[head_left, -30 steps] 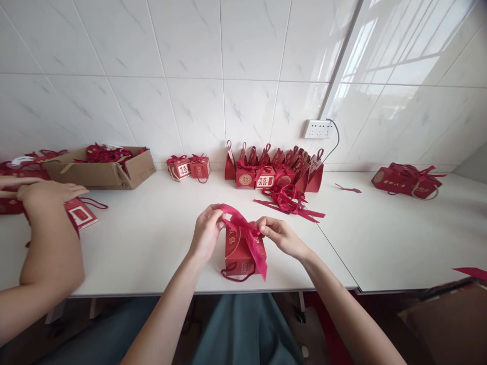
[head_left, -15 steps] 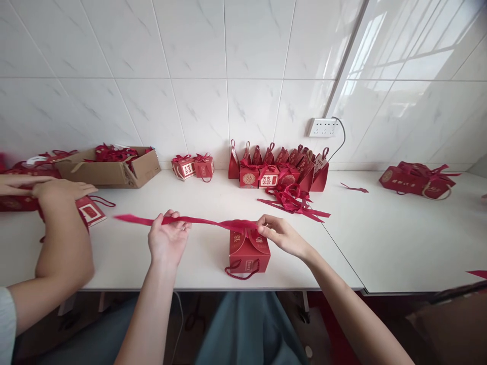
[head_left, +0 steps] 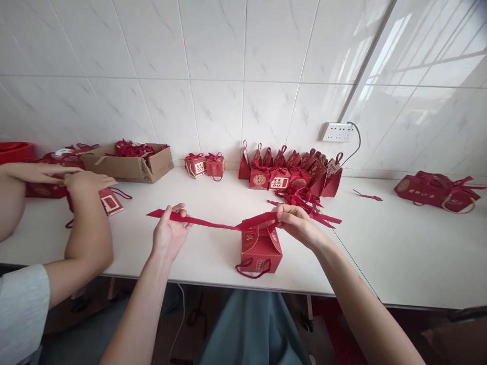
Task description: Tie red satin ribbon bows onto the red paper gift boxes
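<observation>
On the white worktop (head_left: 213, 253) stands a red gift box (head_left: 261, 250), above which the left hand (head_left: 168, 234) and right hand (head_left: 299, 224) each pinch a taut red ribbon (head_left: 213, 223).

Ribbon (head_left: 213, 223) above box (head_left: 261, 249), on table (head_left: 399, 243)

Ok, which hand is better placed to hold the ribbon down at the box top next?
Right, probably. The right hand pinches the ribbon at the top of the red box; the left hand holds the ribbon's long end out to the side, clear of the box.
</observation>
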{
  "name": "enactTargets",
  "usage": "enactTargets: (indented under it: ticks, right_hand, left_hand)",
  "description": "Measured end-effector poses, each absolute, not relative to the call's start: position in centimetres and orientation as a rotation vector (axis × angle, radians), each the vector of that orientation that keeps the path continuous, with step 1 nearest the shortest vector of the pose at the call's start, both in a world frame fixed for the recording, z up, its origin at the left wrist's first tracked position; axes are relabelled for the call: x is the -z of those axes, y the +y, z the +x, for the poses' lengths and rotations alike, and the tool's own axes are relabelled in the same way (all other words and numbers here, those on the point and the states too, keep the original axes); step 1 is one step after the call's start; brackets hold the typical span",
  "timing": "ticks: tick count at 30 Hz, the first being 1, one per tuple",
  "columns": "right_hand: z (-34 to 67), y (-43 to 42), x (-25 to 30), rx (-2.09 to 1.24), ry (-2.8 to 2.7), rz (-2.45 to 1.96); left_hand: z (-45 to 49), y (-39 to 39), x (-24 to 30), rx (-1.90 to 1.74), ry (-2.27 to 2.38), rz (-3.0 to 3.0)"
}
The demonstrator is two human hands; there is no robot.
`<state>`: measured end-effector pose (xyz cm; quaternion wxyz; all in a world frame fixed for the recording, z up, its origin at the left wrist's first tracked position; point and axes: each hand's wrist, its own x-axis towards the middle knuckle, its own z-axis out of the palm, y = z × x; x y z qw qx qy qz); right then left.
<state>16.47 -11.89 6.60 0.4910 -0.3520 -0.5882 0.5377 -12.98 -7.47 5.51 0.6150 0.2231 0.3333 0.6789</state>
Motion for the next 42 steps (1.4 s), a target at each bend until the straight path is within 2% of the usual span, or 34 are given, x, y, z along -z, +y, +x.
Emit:
enactTargets:
  ticks: [6, 10, 13, 17, 20, 27, 33, 37, 42]
  right_hand:
    - [18.0, -13.1, -5.3, -1.321, -1.315, -0.815]
    - [19.2, -14.1, -3.4, -1.257, -1.243, -0.89]
    - [19.8, -14.6, -2.6, -1.242, -1.239, -0.953]
    - [20.2, -15.7, -2.7, -1.184, -1.428, -1.127]
    - [20.3, -17.1, -2.5, -1.161, -1.537, -1.23]
    - [20.6, -18.5, -0.7, -1.229, -1.186, -0.989]
    - [21.3, -17.5, -0.6, -1.104, -0.893, -0.924]
    - [21.8, -16.7, -0.8, -0.984, -0.785, -0.94]
    - [22.5, -16.4, -1.8, -0.902, -0.801, -0.958]
  left_hand:
    - [-13.7, -7.9, -5.3, -1.515, 0.684, 0.566]
    - [-13.9, -7.8, -5.2, -1.356, 0.661, 0.728]
    - [-13.8, -7.4, -5.2, -1.118, 0.825, 1.086]
    - [-12.5, -7.6, -5.3, -0.583, 1.245, 1.774]
    - [-10.4, -8.4, -5.5, -0.504, 1.304, 2.028]
    - [-7.1, -8.9, -4.8, -0.413, 1.05, 1.919]
    - [-7.6, -8.9, -4.5, -0.406, 0.896, 1.701]
    - [-8.2, -8.6, -4.8, -0.421, 0.936, 1.691]
    - [-10.4, -8.1, -5.5, -0.262, 1.046, 1.707]
